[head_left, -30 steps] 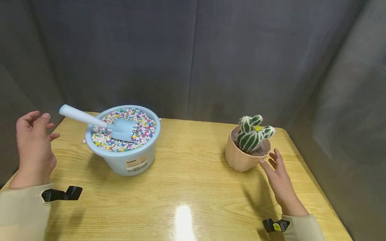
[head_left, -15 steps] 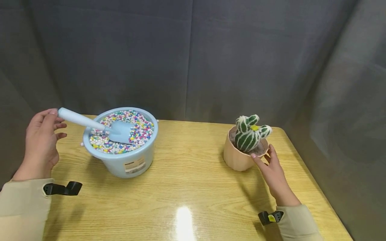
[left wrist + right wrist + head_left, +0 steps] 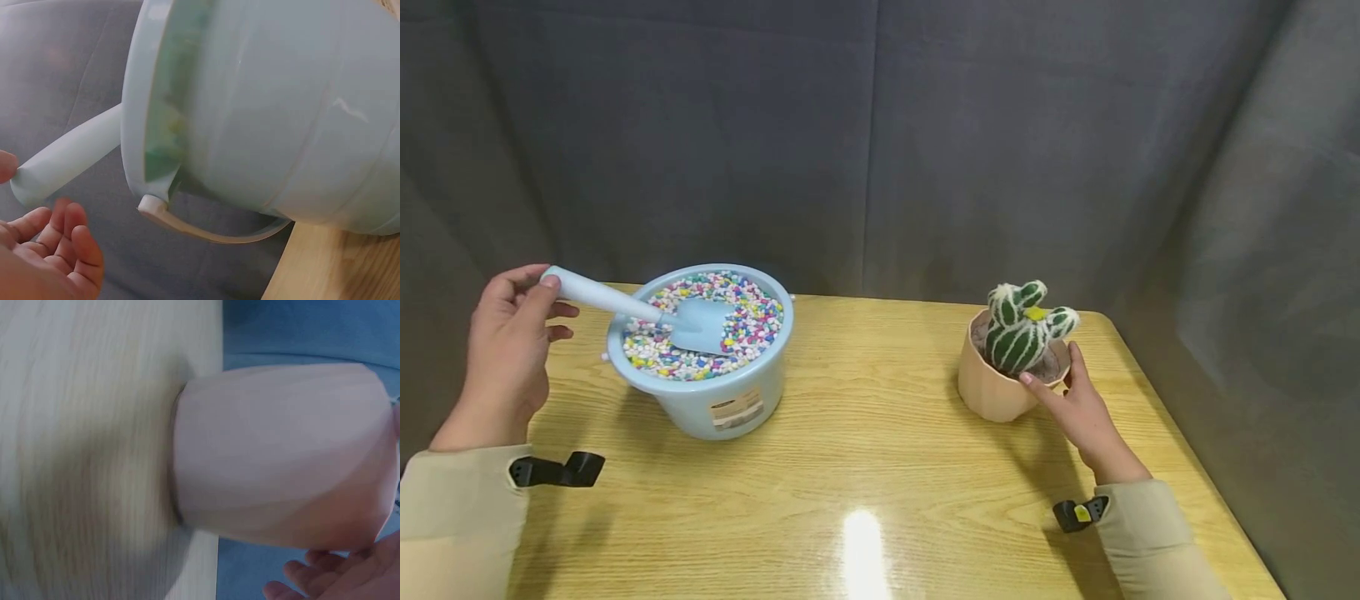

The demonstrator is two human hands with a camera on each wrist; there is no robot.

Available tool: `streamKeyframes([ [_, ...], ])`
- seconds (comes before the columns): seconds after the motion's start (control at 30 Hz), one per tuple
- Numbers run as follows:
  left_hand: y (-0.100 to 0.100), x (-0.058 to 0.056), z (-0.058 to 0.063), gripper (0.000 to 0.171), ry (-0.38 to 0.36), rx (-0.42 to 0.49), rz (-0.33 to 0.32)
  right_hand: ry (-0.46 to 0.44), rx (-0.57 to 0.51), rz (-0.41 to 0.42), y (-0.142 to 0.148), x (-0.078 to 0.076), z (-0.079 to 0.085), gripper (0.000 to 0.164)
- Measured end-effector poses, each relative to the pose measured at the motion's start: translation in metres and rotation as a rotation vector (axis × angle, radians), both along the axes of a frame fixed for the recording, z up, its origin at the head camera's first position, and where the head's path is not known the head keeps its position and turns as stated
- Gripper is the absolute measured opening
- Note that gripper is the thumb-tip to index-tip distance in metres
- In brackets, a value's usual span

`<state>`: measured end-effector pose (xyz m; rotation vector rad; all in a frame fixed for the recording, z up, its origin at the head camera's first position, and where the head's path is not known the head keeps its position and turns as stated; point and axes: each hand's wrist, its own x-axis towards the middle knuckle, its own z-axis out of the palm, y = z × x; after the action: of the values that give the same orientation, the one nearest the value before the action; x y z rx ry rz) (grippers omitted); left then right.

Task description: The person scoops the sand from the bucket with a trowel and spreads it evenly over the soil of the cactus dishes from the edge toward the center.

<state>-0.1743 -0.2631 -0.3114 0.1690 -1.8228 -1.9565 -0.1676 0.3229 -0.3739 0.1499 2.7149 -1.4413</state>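
In the head view, a light blue hand trowel [image 3: 598, 293] lies with its blade on the coloured pebbles [image 3: 752, 312] in a light blue bucket [image 3: 726, 414]. My left hand [image 3: 508, 346] pinches the free end of the trowel's handle between thumb and index finger. In the left wrist view, the other fingers [image 3: 78, 247] hang loosely curled below the handle. On the right stands a peach flowerpot [image 3: 988, 383] holding a plush-looking green and white cactus [image 3: 1015, 346]. My right hand [image 3: 1086, 417] holds the pot's rim, thumb at the front, fingers round the right side.
The bucket's carrying handle [image 3: 219, 237] hangs down its side in the left wrist view. Both containers stand on a wooden table [image 3: 865, 417], with a dark grey curtain [image 3: 775, 150] behind it. More curtain hangs along the right edge.
My left hand has moved right to the trowel's handle, its thumb coming over the end. My right hand has moved up and left onto the pot's rim. Bucket and pot stay in place.
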Motion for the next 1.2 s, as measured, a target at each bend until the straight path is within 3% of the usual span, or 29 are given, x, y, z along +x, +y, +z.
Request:
streamKeyframes([
  [0.27, 0.000, 0.000, -0.002, 0.013, 0.031, 0.012, -0.006, 0.042, -0.057, 0.040, 0.003, -0.001, -0.006, 0.107],
  [0.53, 0.000, 0.000, 0.002, 0.008, -0.059, -0.071, 0.015, 0.052, -0.075, 0.048, 0.004, -0.001, -0.007, 0.107],
  [0.8, 0.004, -0.002, 0.010, 0.008, -0.013, 0.041, -0.056, 0.054, -0.086, 0.042, 0.004, -0.001, -0.009, 0.107],
  [1.0, 0.005, -0.003, 0.021, 0.010, -0.037, -0.008, 0.002, 0.057, -0.085, 0.037, 0.004, -0.001, -0.010, 0.106],
  [1.2, 0.007, -0.006, 0.030, 0.010, 0.004, 0.069, 0.093, 0.065, -0.086, 0.036, 0.004, -0.002, -0.009, 0.107],
])
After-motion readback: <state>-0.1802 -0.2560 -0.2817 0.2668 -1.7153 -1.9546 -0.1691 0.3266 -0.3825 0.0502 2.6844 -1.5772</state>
